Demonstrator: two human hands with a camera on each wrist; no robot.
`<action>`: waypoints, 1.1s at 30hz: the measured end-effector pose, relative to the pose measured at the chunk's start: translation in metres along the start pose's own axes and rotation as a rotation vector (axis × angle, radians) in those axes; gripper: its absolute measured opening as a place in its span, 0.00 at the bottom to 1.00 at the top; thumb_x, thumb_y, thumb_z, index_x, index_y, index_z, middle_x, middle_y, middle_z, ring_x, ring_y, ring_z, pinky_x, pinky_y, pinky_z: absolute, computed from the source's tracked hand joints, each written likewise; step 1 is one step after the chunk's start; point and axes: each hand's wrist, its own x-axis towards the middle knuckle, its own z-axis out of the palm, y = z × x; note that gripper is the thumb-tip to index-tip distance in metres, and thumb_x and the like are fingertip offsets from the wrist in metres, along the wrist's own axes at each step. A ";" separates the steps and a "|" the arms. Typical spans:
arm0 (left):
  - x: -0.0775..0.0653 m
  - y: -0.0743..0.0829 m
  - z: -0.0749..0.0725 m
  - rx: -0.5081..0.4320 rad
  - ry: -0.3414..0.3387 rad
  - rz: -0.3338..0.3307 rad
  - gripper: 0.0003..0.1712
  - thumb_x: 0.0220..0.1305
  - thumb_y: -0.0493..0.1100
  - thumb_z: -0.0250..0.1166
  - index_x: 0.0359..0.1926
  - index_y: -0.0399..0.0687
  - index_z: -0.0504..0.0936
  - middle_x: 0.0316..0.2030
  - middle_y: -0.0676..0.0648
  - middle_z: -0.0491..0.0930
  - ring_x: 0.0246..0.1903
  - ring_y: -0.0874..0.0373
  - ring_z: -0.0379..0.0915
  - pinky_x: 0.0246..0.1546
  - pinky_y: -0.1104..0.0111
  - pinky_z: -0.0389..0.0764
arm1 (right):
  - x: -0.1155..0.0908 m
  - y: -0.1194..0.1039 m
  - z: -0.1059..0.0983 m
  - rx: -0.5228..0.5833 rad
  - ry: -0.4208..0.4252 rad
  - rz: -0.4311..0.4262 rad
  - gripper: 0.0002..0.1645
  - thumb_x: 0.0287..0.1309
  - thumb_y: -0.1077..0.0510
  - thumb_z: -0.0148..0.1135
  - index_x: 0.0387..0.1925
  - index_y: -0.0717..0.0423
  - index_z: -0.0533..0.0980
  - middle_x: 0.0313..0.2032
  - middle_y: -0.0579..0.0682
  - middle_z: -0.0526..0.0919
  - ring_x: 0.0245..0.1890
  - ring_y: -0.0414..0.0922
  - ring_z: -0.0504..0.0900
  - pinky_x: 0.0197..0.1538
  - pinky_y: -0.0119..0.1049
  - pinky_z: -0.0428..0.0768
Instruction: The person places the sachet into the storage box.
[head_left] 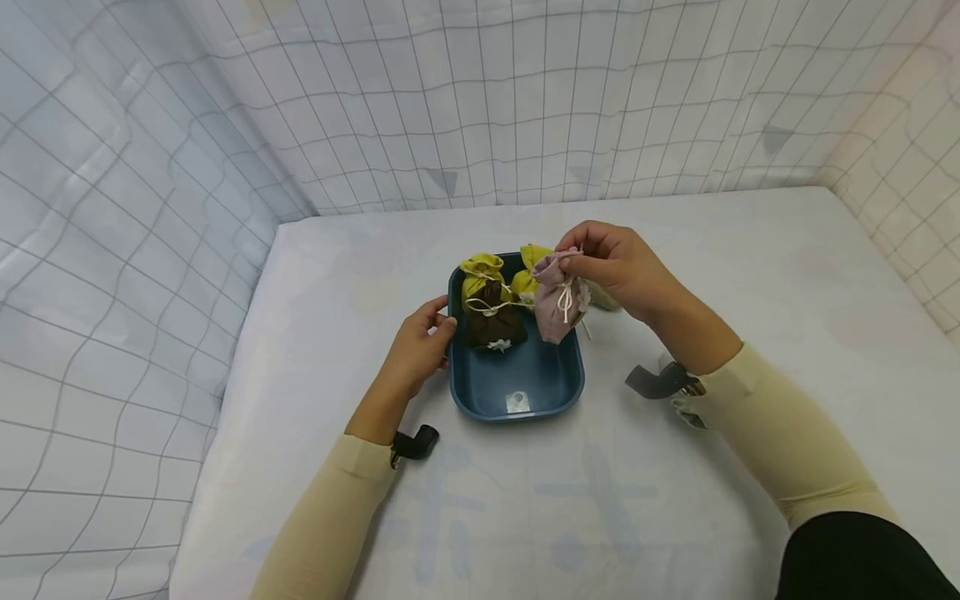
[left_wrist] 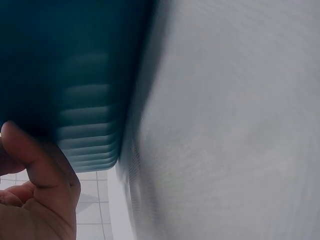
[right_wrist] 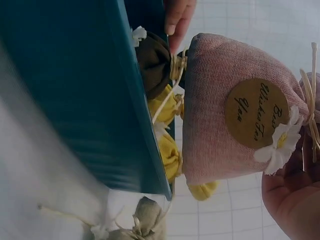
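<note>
A pink drawstring pouch (head_left: 558, 304) hangs by its gathered neck from my right hand (head_left: 618, 267), pinched between thumb and fingers over the right side of the blue plastic bin (head_left: 517, 383). The right wrist view shows its round brown label and a white flower (right_wrist: 282, 145). My left hand (head_left: 420, 342) grips the bin's left side, thumb at the rim and fingers along the outer wall. Inside lie a dark brown pouch (head_left: 495, 329) in front, a yellow pouch (head_left: 480, 271) behind it, and another yellow pouch (head_left: 528, 267) partly hidden by the pink one.
An olive-grey pouch (right_wrist: 150, 220) lies on the table outside the bin's right side, mostly behind my right hand in the head view. White cloth covers the table (head_left: 360, 258). Gridded white curtains (head_left: 517, 108) enclose its back and sides.
</note>
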 end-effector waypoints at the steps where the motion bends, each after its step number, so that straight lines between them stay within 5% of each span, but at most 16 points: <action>1: 0.000 0.000 0.000 -0.003 0.001 0.003 0.28 0.76 0.44 0.53 0.74 0.50 0.64 0.44 0.43 0.72 0.27 0.54 0.68 0.23 0.67 0.78 | 0.000 0.001 0.002 -0.008 -0.003 0.002 0.03 0.65 0.66 0.61 0.40 0.61 0.78 0.34 0.52 0.81 0.37 0.45 0.78 0.38 0.31 0.78; 20: 0.002 -0.002 0.001 -0.005 -0.003 0.008 0.28 0.75 0.44 0.53 0.73 0.50 0.64 0.42 0.43 0.72 0.25 0.54 0.68 0.22 0.67 0.78 | -0.006 0.021 0.021 -0.107 -0.020 0.092 0.08 0.66 0.62 0.62 0.44 0.62 0.77 0.38 0.53 0.80 0.38 0.46 0.76 0.38 0.32 0.78; 33: 0.001 -0.002 0.000 -0.009 0.005 0.009 0.28 0.75 0.44 0.53 0.73 0.50 0.64 0.43 0.43 0.72 0.26 0.54 0.68 0.22 0.67 0.78 | -0.004 0.039 0.025 -0.351 -0.070 0.076 0.06 0.65 0.63 0.63 0.42 0.61 0.79 0.36 0.54 0.78 0.31 0.47 0.73 0.30 0.31 0.73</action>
